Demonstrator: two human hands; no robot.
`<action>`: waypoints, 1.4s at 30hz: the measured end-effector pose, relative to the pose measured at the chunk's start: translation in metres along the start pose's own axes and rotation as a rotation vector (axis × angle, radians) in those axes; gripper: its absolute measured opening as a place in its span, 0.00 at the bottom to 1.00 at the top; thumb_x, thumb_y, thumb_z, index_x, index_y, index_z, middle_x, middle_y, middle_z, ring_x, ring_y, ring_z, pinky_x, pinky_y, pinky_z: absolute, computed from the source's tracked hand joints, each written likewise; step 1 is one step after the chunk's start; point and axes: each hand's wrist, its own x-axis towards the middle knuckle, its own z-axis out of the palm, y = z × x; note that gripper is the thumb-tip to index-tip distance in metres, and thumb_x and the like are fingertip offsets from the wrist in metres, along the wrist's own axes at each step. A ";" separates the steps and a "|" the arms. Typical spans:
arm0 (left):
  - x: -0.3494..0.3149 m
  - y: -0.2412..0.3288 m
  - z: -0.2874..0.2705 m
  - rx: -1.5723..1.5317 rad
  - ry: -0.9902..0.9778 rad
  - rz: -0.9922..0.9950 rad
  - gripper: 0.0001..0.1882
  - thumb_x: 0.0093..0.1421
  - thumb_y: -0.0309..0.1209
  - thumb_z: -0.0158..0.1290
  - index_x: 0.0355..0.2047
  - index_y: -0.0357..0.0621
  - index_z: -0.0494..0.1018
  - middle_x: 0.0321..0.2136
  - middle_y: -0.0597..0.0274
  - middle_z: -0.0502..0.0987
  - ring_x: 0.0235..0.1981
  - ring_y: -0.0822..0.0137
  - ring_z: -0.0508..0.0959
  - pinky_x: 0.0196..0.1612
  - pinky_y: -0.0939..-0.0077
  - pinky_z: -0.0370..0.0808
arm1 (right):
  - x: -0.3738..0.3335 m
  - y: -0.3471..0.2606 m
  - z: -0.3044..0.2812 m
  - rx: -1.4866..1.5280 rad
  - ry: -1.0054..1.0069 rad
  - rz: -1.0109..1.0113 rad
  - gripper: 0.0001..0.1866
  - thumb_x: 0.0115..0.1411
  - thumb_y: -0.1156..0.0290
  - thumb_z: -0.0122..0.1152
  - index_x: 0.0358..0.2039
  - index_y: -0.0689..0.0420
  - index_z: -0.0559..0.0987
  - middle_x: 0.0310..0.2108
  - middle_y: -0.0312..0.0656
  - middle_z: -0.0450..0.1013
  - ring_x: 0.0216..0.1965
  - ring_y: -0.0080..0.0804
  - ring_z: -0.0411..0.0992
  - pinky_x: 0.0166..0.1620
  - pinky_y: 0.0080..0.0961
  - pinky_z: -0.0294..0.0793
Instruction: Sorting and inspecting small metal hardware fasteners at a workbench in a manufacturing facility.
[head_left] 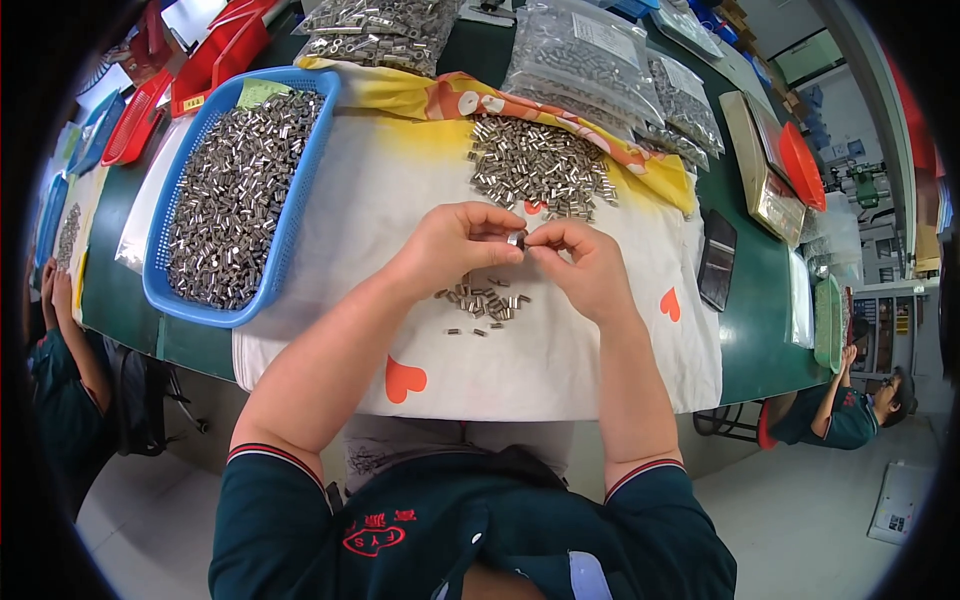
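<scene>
My left hand [462, 243] pinches a small shiny metal sleeve [516, 239] between thumb and fingers, above the white cloth [340, 200]. Close against its right side, my right hand [580, 262] has thumb and forefinger pressed together at the sleeve's end; whether it grips the sleeve or another small part is hidden. Just below the hands lies a small loose group of metal sleeves [485, 302]. Beyond them a larger heap of the same sleeves [540, 165] rests on the cloth.
A blue plastic basket [328, 150] full of metal sleeves stands at the left. Clear bags of metal parts [580, 60] lie at the back. A dark phone-like object [716, 260] is on the green table [765, 340] at right. Co-workers sit at both sides.
</scene>
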 end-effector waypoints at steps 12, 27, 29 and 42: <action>-0.002 -0.004 0.002 0.157 0.078 0.013 0.14 0.47 0.22 0.57 0.36 0.34 0.73 0.27 0.64 0.75 0.29 0.78 0.73 0.34 0.86 0.71 | -0.008 -0.012 0.013 -0.419 0.096 -0.179 0.04 0.45 0.78 0.57 0.25 0.61 0.75 0.22 0.39 0.71 0.25 0.28 0.70 0.28 0.21 0.69; -0.002 0.000 0.003 0.183 -0.059 -0.058 0.14 0.46 0.23 0.58 0.35 0.34 0.73 0.26 0.65 0.74 0.28 0.80 0.72 0.32 0.86 0.72 | 0.013 0.022 -0.021 -0.561 0.209 0.116 0.06 0.46 0.74 0.57 0.27 0.58 0.76 0.25 0.41 0.71 0.28 0.33 0.70 0.33 0.27 0.69; -0.003 0.000 0.004 0.185 -0.058 -0.049 0.14 0.47 0.24 0.58 0.36 0.34 0.73 0.25 0.67 0.74 0.27 0.80 0.71 0.32 0.86 0.71 | 0.013 0.026 -0.016 -0.608 0.179 0.047 0.05 0.46 0.74 0.57 0.26 0.58 0.76 0.25 0.41 0.71 0.29 0.35 0.70 0.34 0.28 0.69; -0.003 0.002 0.002 0.067 -0.028 -0.045 0.14 0.48 0.22 0.56 0.37 0.32 0.71 0.27 0.64 0.74 0.29 0.78 0.73 0.33 0.85 0.72 | -0.001 0.001 -0.007 -0.092 0.050 0.158 0.04 0.49 0.76 0.55 0.27 0.60 0.75 0.26 0.38 0.72 0.26 0.25 0.68 0.32 0.19 0.67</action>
